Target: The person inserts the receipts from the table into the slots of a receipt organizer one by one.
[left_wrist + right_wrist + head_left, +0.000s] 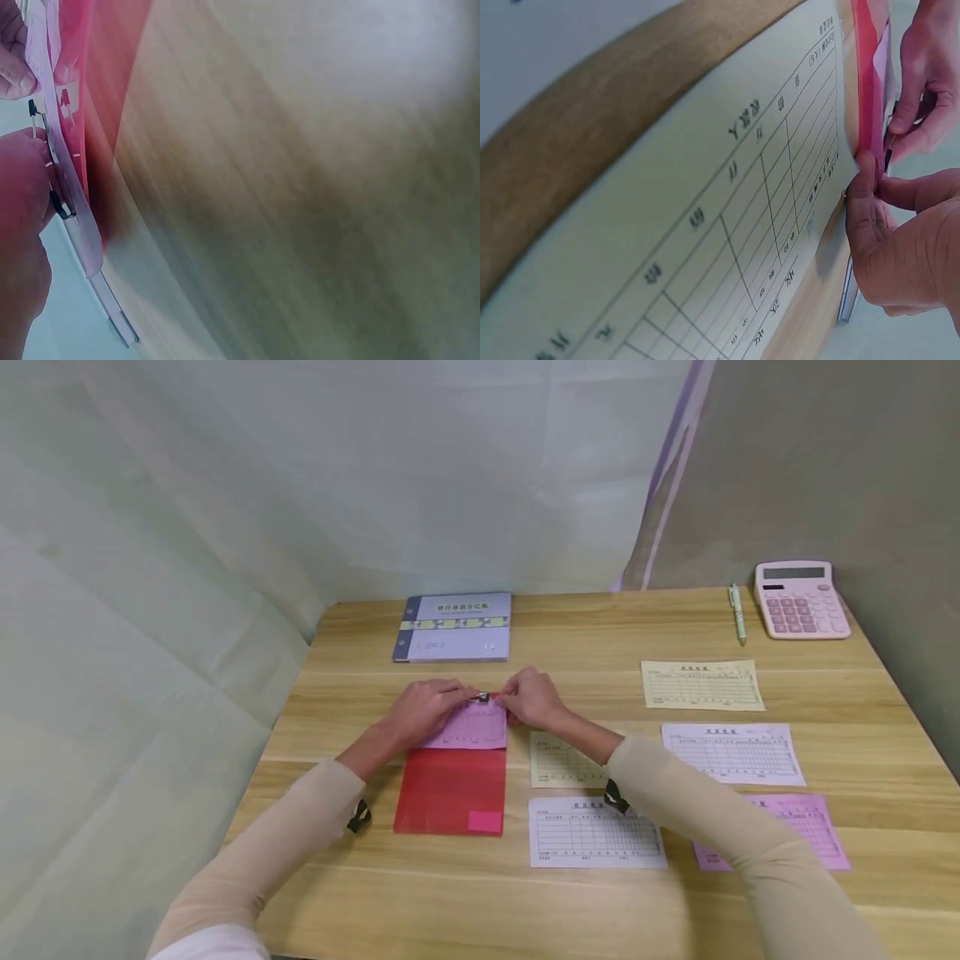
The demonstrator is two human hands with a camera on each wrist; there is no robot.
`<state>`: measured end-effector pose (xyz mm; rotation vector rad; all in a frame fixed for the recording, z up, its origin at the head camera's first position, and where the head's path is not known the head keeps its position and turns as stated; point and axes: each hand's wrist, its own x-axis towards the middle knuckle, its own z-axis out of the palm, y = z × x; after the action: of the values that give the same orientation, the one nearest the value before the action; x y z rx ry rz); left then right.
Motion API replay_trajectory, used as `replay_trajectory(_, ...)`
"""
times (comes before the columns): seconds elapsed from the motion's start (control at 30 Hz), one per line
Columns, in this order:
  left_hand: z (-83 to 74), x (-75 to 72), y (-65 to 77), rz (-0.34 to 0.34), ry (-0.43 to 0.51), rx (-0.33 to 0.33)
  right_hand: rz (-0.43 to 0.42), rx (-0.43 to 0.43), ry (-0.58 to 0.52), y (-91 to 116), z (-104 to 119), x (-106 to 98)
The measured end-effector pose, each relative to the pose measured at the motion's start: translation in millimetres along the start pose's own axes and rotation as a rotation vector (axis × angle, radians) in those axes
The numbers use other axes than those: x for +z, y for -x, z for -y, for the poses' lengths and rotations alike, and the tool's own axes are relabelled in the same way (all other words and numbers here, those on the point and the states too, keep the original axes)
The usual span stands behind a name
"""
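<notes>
In the head view, we see the left hand [429,714] pinching at a black-and-silver clip [483,697], with the right hand [534,700] opposite, near but apart. A pink slip [472,728] lies between them, against the upper part of a red folder [450,787] that stretches from the hands toward the person. Beyond the hands rests a blue-grey notebook [453,627]; a yellow slip [562,760] lies near the right hand.

From the left wrist, we find the left hand's fingers at the clip's metal part, the right hand's thumb against the pink slip.

From the right wrist, we see the right hand's thumb and fingers clamped on the folder-and-slip edge, beside the clip.
</notes>
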<state>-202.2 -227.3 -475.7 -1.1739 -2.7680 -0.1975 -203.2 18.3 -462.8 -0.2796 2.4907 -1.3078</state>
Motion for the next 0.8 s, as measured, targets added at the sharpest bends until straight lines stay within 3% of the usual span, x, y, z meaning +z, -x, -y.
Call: replay_trajectory(0.8,-2.0,0.7,2.4,0.003,-0.019,-0.008,0.017,0.033,-0.030,-2.9,0.9,-3.5)
